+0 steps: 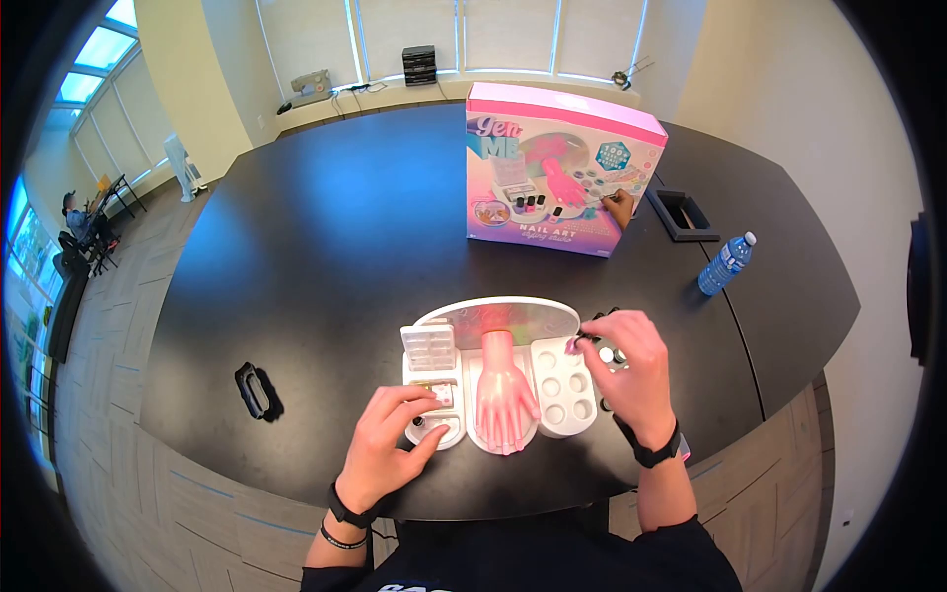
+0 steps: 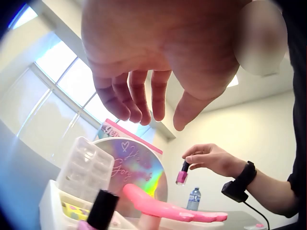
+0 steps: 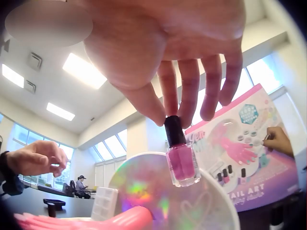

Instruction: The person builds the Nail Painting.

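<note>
Pink polish (image 3: 182,163) hangs right of the model (image 1: 503,395) — our right hand (image 1: 631,363) pinches its cap, probably keeping fingers off the glass. Our left hand (image 1: 387,444), empty and loosely spread, hovers left of the model.

Pink is shown by the model hand (image 1: 503,395) and the polish bottle (image 3: 182,164); rainbow streaks are carried by the silver mirror (image 3: 139,187).

Looks like an office or shared meeting room: big dark conference table (image 1: 326,237) across the middle, carpet-tile floor (image 1: 212,414) at lower left, ceiling light panels (image 3: 84,70) at upper left in the right wrist view.
</note>
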`<state>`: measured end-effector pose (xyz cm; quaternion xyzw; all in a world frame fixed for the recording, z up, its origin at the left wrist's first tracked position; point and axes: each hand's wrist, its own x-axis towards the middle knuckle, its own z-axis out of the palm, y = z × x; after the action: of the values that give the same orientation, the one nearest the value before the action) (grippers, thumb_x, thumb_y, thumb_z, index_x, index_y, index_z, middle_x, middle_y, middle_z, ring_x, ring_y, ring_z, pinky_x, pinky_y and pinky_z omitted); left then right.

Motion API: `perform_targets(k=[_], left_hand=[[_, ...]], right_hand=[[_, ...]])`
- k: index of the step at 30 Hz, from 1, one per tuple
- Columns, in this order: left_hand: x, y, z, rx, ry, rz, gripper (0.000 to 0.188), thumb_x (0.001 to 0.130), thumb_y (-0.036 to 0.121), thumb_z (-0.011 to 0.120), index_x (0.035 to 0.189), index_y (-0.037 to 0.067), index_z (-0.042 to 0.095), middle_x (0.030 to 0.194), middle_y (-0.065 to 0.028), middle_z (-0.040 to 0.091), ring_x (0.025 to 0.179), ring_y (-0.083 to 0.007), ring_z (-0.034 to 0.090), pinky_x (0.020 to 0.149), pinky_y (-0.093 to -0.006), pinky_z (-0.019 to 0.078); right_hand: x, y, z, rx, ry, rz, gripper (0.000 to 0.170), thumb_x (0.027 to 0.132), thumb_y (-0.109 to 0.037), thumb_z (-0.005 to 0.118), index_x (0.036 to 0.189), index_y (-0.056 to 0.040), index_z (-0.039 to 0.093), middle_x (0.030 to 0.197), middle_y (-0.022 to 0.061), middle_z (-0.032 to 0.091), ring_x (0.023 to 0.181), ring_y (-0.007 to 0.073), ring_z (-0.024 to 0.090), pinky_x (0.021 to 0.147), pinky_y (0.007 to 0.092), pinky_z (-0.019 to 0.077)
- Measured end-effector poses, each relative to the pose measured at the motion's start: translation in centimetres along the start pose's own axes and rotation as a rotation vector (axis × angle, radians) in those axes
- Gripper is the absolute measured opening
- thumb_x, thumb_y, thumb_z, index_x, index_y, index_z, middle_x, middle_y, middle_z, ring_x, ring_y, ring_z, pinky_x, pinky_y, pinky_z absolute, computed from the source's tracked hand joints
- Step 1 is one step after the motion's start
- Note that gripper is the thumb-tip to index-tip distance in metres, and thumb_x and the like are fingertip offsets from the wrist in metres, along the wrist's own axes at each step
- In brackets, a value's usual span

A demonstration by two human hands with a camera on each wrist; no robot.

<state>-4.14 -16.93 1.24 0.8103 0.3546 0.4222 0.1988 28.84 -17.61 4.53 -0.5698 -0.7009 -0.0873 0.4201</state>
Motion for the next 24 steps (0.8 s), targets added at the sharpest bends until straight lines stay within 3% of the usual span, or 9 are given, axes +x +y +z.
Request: perform_targets(k=[12,15,18,20,24], left_hand=[[1.0,2.4,2.8,-0.211,-0.117,-0.001,0.044,0.085,0.003,0.090,0.126,0.003,0.074,0.124,-0.0151,0.077,0.114,-0.0324,0.075,0.101,-0.0422,0.0598],[0.9,2.1,3.3,-0.225,-0.129,0.020,0.046,0.087,0.004,0.087,0.130,0.002,0.070,0.125,-0.0154,0.076,0.114,-0.0356,0.073,0.099,-0.0430,0.0597],[0.3,1.7,3.4,-0.207,-0.145,0.000,0.045,0.088,0.004,0.086,0.130,0.002,0.069,0.121,-0.0161,0.076,0.110,-0.0345,0.075,0.095,-0.0422,0.0608],[0.0,1.8,3.4,-0.185,-0.169,-0.090,0.041,0.085,0.001,0.086,0.123,0.003,0.071,0.111,-0.0137,0.078,0.103,-0.0315,0.078,0.092,-0.0397,0.0616],[-0.3,1.4,3.2,-0.196,-0.177,-0.074,0.044,0.088,0.005,0.086,0.129,0.002,0.070,0.111,-0.0151,0.078,0.098,-0.0323,0.077,0.086,-0.0409,0.0617]], right_hand=[[-2.8,-5.6,2.0,0.330,-0.191,-0.139,0.021,0.086,-0.013,0.088,0.104,-0.0077,0.080,0.094,0.0050,0.076,0.094,0.0267,0.073,0.082,0.0401,0.0558],[-3.1,-6.7,2.3,0.409,-0.239,-0.150,0.023,0.086,-0.012,0.088,0.107,-0.0085,0.080,0.098,0.0032,0.077,0.092,0.0242,0.071,0.081,0.0386,0.0559],[-3.5,-7.1,2.6,0.428,-0.259,-0.132,0.026,0.080,-0.008,0.091,0.104,-0.0074,0.080,0.100,0.0055,0.079,0.095,0.0255,0.074,0.084,0.0384,0.0582],[-3.6,-7.3,2.8,0.443,-0.272,-0.127,0.027,0.080,-0.008,0.091,0.105,-0.0075,0.080,0.100,0.0053,0.079,0.094,0.0253,0.074,0.084,0.0383,0.0581],[-3.8,-7.6,3.1,0.471,-0.292,-0.115,0.029,0.081,-0.009,0.091,0.107,-0.0072,0.080,0.101,0.0055,0.079,0.094,0.0254,0.074,0.084,0.0383,0.0581]])
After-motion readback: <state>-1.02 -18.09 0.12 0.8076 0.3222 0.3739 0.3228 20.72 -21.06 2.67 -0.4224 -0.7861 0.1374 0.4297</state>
